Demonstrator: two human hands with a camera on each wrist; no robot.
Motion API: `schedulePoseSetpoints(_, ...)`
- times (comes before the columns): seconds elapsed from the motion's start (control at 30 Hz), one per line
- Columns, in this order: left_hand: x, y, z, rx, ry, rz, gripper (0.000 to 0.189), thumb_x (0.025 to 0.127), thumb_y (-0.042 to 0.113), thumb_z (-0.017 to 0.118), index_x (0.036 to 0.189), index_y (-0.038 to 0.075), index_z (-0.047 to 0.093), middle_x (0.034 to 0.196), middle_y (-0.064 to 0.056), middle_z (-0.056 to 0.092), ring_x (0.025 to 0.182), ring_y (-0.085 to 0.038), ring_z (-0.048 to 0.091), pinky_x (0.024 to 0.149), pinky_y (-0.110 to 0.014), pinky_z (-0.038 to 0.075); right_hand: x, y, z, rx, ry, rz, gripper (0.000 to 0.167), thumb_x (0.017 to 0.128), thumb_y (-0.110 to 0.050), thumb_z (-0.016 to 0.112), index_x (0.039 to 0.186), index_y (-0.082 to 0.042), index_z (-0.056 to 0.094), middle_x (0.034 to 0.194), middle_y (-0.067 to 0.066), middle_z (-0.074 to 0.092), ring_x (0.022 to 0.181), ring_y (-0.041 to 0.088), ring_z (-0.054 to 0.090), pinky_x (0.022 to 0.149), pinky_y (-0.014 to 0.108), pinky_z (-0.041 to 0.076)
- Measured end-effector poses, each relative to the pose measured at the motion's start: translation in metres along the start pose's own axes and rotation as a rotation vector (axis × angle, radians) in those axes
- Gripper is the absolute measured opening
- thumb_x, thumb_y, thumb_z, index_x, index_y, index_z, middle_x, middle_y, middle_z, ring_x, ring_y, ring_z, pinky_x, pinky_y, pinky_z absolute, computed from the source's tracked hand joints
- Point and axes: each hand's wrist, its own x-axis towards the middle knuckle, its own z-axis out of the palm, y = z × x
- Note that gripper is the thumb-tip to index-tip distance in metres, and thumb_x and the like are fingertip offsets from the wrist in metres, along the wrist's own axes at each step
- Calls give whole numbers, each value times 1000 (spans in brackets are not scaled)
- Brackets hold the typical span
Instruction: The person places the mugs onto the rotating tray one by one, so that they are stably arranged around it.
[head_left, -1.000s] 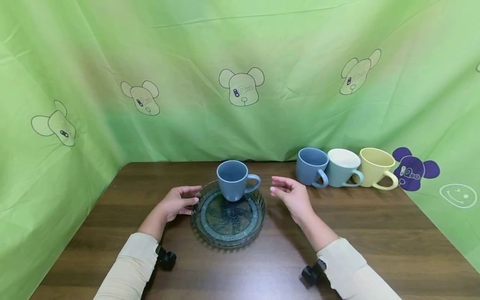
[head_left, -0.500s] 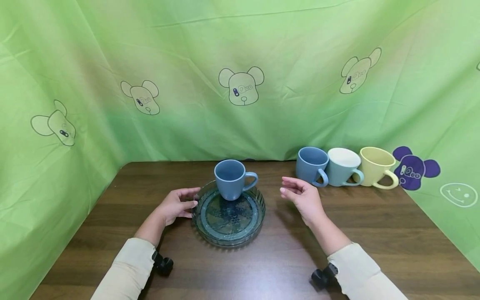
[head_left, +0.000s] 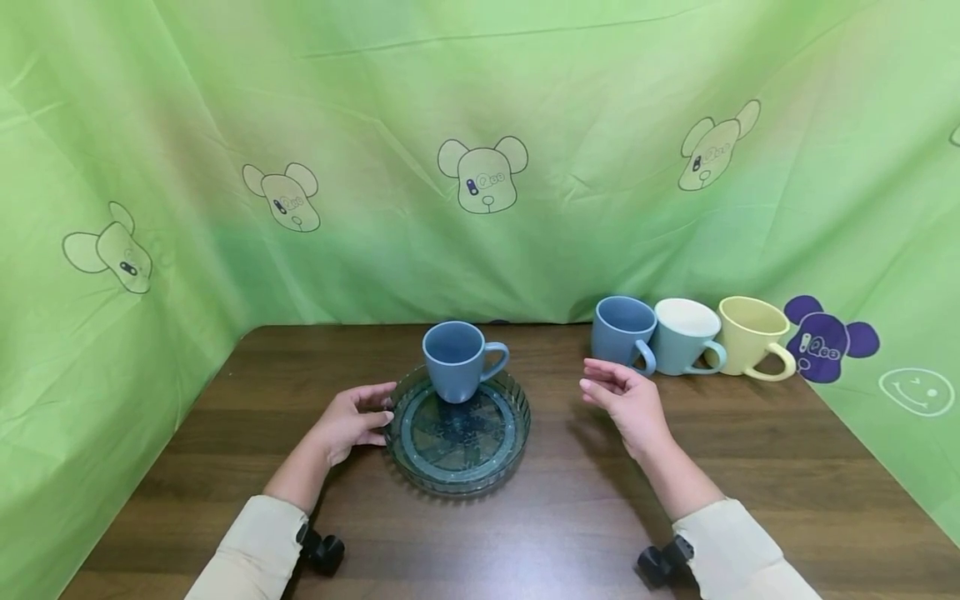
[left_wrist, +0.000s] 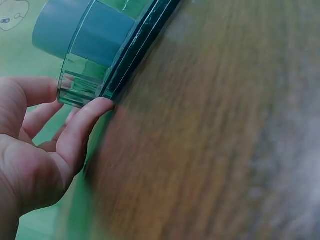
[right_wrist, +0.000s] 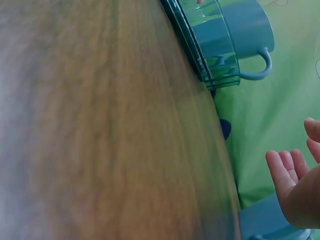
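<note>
The right grip (head_left: 630, 417) has travelled outward over the last second, leaving a widening gap between it and the glass dish (head_left: 457, 468). Its fingers are gently bent, thumb and fingertips parted, with nothing held. Just beyond it stands the second blue mug (head_left: 624, 321), partly covered by the hand in the head view (whether the two touch, I cannot tell); farther to its right come the teal mug (head_left: 677, 350) and the yellow mug (head_left: 752, 327).

The left grip (head_left: 343, 427) has meanwhile slipped slightly toward the person, thumb and fingers closed about the dish's edge. The dish keeps its place on the worktop (head_left: 555, 542), immediately right of that grip. The first blue mug (head_left: 453, 371), upright on the dish's far part, is beyond and to the right of the left grip, well apart from the right one. It has shifted a little leftward with neither hand on it, which suggests that the left grip is turning the dish and the mug is riding along, the right grip playing no part.
</note>
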Motion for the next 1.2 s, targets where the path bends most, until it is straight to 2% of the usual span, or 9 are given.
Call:
schedulePoseSetpoints(0.17, -4, -1, 1, -12, 19, -15, 54, 88, -9, 62, 140, 1, 50, 124, -21, 48, 91, -20, 57, 63, -34, 59, -3, 1, -4, -26, -8, 17, 30, 87, 6, 68, 117, 4, 63, 96, -7, 67, 85, 5, 65, 77, 29, 58)
schedulePoseSetpoints(0.4, -7, -4, 2, -36, 16, -6, 55, 88, -9, 61, 141, 1, 48, 124, -22, 45, 89, -22, 57, 65, -35, 59, -4, 3, -12, 0, 11, 28, 26, 88, 4, 68, 111, -6, 68, 96, -6, 68, 86, 6, 65, 76, 27, 58)
schedulePoseSetpoints(0.67, -12, -6, 4, -54, 19, 0, 59, 86, -11, 61, 142, 1, 46, 122, -22, 43, 85, -22, 57, 64, -35, 59, -6, -1, -20, 36, 30, 39, 32, 88, 2, 69, 119, 8, 63, 96, -7, 68, 85, 6, 65, 75, 26, 58)
schedulePoseSetpoints(0.73, -13, -6, 4, -59, 19, 1, 60, 86, -11, 61, 143, 1, 46, 121, -22, 43, 83, -21, 56, 64, -36, 59, -7, -2, -22, 37, 29, 55, 30, 88, 0, 70, 118, 3, 65, 97, -7, 68, 86, 6, 65, 75, 26, 58)
schedulePoseSetpoints(0.97, -19, -4, 5, -72, -10, 11, 63, 87, -11, 61, 146, 1, 41, 119, -21, 40, 84, -21, 55, 69, -40, 59, -6, -3, -30, 80, 40, 51, 27, 89, 5, 65, 117, 4, 66, 97, -7, 69, 85, 4, 65, 74, 27, 58)
schedulePoseSetpoints(1.2, -23, -2, 8, -68, -52, 3, 69, 87, -11, 61, 149, 3, 35, 116, -21, 38, 84, -21, 55, 72, -43, 59, -7, -1, -39, 98, 72, 57, 20, 87, 1, 71, 101, -14, 73, 95, -7, 70, 84, 6, 65, 72, 25, 58)
